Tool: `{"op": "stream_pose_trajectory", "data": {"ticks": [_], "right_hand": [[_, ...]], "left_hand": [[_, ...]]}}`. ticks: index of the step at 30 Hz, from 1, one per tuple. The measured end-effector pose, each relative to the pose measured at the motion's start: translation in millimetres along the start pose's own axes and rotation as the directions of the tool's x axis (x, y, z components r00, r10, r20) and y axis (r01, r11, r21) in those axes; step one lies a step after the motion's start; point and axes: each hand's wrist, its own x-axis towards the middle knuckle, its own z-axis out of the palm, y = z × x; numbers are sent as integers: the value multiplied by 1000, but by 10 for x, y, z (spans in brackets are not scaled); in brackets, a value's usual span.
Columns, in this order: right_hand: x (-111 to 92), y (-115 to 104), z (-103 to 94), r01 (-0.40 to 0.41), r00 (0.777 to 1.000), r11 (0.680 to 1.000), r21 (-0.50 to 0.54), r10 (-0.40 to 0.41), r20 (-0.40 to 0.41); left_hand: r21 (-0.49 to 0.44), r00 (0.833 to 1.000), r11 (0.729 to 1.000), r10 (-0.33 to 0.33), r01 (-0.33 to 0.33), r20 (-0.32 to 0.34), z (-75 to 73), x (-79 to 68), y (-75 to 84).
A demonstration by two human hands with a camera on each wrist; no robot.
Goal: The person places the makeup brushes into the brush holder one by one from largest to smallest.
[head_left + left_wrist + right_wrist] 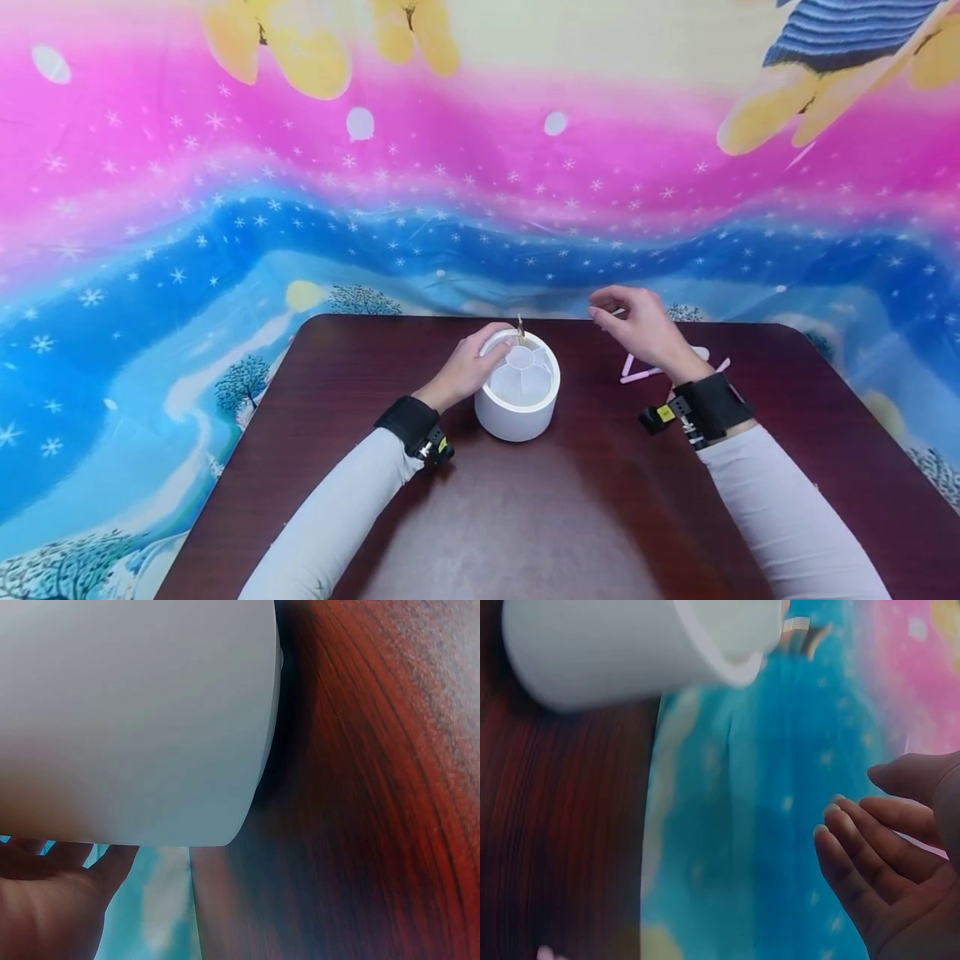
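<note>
A white round desk organizer (513,423) with several compartments stands upright on the table. My left hand (467,367) holds it at its left side, the thumb over the rim and the other fingers around the outer wall; the left wrist view shows the white wall (150,735) close up. Out of a rear compartment sticks a thin gold-coloured piece (521,330), its lower end hidden. To the right of the organizer my right hand (637,321) is raised near the table's far edge, holding nothing, its fingers loosely bent and the thumb apart from them in the right wrist view.
Slim pink items (639,377) and a pale rounded piece (701,352) lie on the dark wood table (337,375), partly hidden by the right wrist. Behind the far edge hangs a colourful printed cloth (465,183).
</note>
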Motion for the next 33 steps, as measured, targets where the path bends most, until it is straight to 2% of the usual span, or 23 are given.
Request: {"op": "stream_pose_trajectory", "data": {"ticks": [5,11,14,17,20,25,31,33], "right_hand": [[-51,406,-123,-40,999,998,-56,39,-21],[-164,995,-170,-73,996,981,-180,64,-58],[-259,1253,-200,-129,991,970,-207,120,-55],[-362,1442,-222,-214,977,957,-198,212,-31],[-424,1568,-203,-277,960,947,-164,281,2],[-443,1688,-125,-312,945,941,-130,322,57],[-444,1695,-126,-350,926,925,-149,366,97],[-448,1677,-148,-342,926,925,-166,361,109]], "left_hand": [[7,1000,1000,2,-2,-5,-11,19,-6],[20,1000,1000,2,-2,-4,-11,25,-22],[21,1000,1000,4,-4,0,-8,22,-27],[13,1000,1000,7,-8,13,-2,16,-38],[-1,1000,1000,14,-14,21,-5,3,-42],[-19,1000,1000,22,-22,15,-14,-10,-36],[-36,999,999,41,-40,25,-1,27,-44],[-43,999,998,44,-43,27,-18,14,16]]}}
